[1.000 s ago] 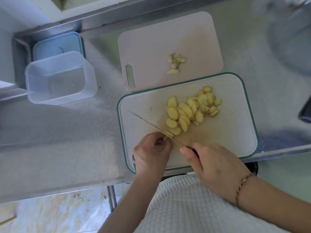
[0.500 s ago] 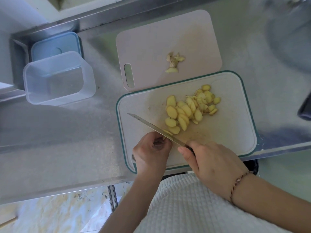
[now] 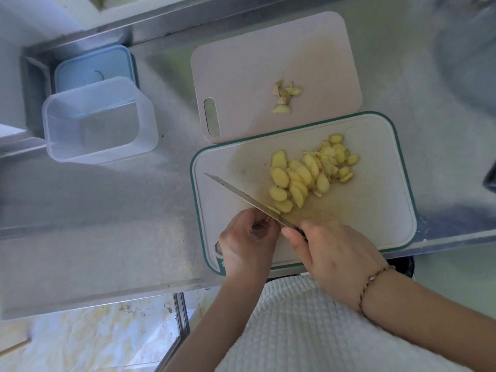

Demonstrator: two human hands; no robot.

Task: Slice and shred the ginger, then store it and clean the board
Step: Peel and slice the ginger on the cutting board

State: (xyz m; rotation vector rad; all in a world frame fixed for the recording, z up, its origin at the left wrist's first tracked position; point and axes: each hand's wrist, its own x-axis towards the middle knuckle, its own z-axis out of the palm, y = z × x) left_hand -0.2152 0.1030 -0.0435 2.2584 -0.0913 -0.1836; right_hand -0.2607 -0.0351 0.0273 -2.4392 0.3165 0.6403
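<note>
My right hand is wrapped round the handle of the knife, blade angled toward the bench's left side, edge down on the green-rimmed cutting board at the bench's front edge. My left hand has fingers curled, pinching a small end piece of ginger right against the blade; the piece itself is mostly hidden. One fresh slice lies under the blade's far side. The pile of ginger slices sits mid-board, spreading toward its far right corner. A pink board lies behind, touching the green-rimmed one, with ginger trimmings on it. A clear container stands at the bench's far left, its blue lid just behind it.
</note>
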